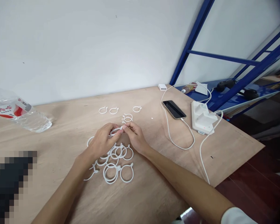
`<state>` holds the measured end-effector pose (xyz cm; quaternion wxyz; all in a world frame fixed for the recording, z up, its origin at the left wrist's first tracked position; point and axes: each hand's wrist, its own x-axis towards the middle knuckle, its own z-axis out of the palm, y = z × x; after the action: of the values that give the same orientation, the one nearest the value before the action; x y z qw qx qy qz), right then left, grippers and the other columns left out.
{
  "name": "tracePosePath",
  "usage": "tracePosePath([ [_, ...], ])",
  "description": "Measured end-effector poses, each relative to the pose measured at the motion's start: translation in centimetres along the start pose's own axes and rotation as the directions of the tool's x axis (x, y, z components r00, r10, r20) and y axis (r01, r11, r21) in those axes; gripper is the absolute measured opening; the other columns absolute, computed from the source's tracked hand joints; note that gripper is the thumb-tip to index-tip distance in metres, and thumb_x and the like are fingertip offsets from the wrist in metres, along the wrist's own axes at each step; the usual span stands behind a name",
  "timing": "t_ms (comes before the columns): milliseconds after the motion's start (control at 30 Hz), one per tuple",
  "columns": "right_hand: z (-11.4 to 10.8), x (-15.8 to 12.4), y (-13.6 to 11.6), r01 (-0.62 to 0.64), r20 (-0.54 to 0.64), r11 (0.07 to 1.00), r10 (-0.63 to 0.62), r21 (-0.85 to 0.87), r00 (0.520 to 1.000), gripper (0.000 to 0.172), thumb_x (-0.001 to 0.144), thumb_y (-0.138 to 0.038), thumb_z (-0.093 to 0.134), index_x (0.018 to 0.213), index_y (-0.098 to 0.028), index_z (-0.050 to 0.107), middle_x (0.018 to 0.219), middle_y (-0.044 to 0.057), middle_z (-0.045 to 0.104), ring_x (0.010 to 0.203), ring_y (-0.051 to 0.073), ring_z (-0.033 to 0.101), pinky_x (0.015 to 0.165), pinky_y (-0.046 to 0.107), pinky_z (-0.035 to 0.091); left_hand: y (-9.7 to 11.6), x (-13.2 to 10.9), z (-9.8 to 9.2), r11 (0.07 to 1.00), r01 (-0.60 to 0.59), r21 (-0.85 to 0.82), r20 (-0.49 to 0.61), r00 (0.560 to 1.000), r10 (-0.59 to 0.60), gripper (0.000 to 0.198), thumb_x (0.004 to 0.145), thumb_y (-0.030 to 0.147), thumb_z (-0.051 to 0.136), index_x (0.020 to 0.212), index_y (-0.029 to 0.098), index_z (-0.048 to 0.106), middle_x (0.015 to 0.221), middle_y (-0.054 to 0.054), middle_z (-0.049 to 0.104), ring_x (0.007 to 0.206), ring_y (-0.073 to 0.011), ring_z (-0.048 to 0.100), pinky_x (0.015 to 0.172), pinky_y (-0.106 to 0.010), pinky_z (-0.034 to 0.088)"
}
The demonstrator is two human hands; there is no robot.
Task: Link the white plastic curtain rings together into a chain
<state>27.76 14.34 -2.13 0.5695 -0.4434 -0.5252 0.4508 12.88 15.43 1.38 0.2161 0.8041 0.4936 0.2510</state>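
Note:
Both my hands meet over the middle of the wooden table (154, 174). My left hand (105, 138) is closed around a white plastic curtain ring (113, 132), holding it by its left side. The fingertips of my right hand (134, 135) pinch the small tab end of that same ring. Below my hands lies a loose pile of similar white rings (110, 172), several of them overlapping; my left hand and forearm hide some. Just beyond my fingers is a small cluster of rings (128, 117). Farther back lie three single rings (114, 110), apart from each other.
A clear plastic bottle (21, 110) lies at the left. On the right are a phone (174, 109) with a white cable and a white power strip (202, 118). A small white charger (162, 87) sits by the wall. Blue metal framing (191, 43) rises past the table's right edge.

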Motion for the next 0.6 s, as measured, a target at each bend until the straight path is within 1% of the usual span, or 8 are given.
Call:
tracePosePath([
  [100, 0.00, -0.01, 0.12, 0.023, 0.027, 1.000, -0.023, 0.006, 0.999, 0.018, 0.081, -0.032, 0.054, 0.069, -0.019, 0.057, 0.068, -0.003, 0.056, 0.068, 0.012, 0.051, 0.068, 0.024, 0.041, -0.17, -0.04, 0.38, 1.000, -0.004, 0.007, -0.016, 1.000, 0.004, 0.028, 0.086, 0.045, 0.041, 0.088, 0.020, 0.052, 0.085, -0.005, 0.062, 0.077, -0.0202, 0.058, 0.073, -0.034, 0.047],
  [233, -0.05, 0.05, 0.19, 0.033, 0.063, 0.999, -0.036, 0.041, 0.997, 0.018, 0.081, -0.034, 0.055, 0.071, -0.020, 0.060, 0.071, -0.002, 0.060, 0.072, 0.013, 0.055, 0.071, 0.025, 0.043, -0.60, -0.08, 0.68, 0.995, -0.087, 0.040, -0.021, 0.996, 0.088, 0.025, 0.087, 0.042, 0.038, 0.089, 0.020, 0.048, 0.088, -0.006, 0.060, 0.082, -0.0211, 0.057, 0.075, -0.035, 0.047],
  [333, -0.07, 0.14, 0.07, 0.014, 0.094, 0.996, -0.022, 0.088, 0.995, 0.019, 0.080, -0.035, 0.057, 0.071, -0.020, 0.062, 0.073, -0.001, 0.063, 0.074, 0.014, 0.058, 0.074, 0.026, 0.045, -0.78, -0.10, 0.59, 0.990, -0.126, 0.067, -0.024, 0.992, 0.128, 0.022, 0.088, 0.039, 0.037, 0.089, 0.020, 0.048, 0.086, -0.006, 0.058, 0.082, -0.0209, 0.056, 0.075, -0.035, 0.046],
  [467, 0.00, 0.19, -0.20, -0.017, 0.082, 0.992, 0.007, 0.125, 0.997, 0.016, 0.078, -0.034, 0.060, 0.076, -0.019, 0.065, 0.078, 0.001, 0.066, 0.075, 0.015, 0.059, 0.075, 0.027, 0.045, -0.79, -0.20, 0.39, 0.984, -0.156, 0.081, -0.026, 0.987, 0.159, 0.021, 0.088, 0.037, 0.037, 0.089, 0.020, 0.048, 0.086, -0.005, 0.057, 0.082, -0.0208, 0.055, 0.076, -0.035, 0.046],
  [600, -0.03, 0.14, -0.27, -0.019, 0.073, 0.995, 0.012, 0.093, 0.997, 0.016, 0.077, -0.034, 0.061, 0.072, -0.019, 0.064, 0.074, 0.000, 0.065, 0.073, 0.014, 0.058, 0.072, 0.026, 0.045, -0.89, -0.39, 0.55, 0.984, -0.157, 0.084, -0.033, 0.987, 0.160, 0.021, 0.090, 0.036, 0.035, 0.091, 0.020, 0.048, 0.088, -0.006, 0.056, 0.084, -0.0211, 0.054, 0.077, -0.036, 0.046],
])
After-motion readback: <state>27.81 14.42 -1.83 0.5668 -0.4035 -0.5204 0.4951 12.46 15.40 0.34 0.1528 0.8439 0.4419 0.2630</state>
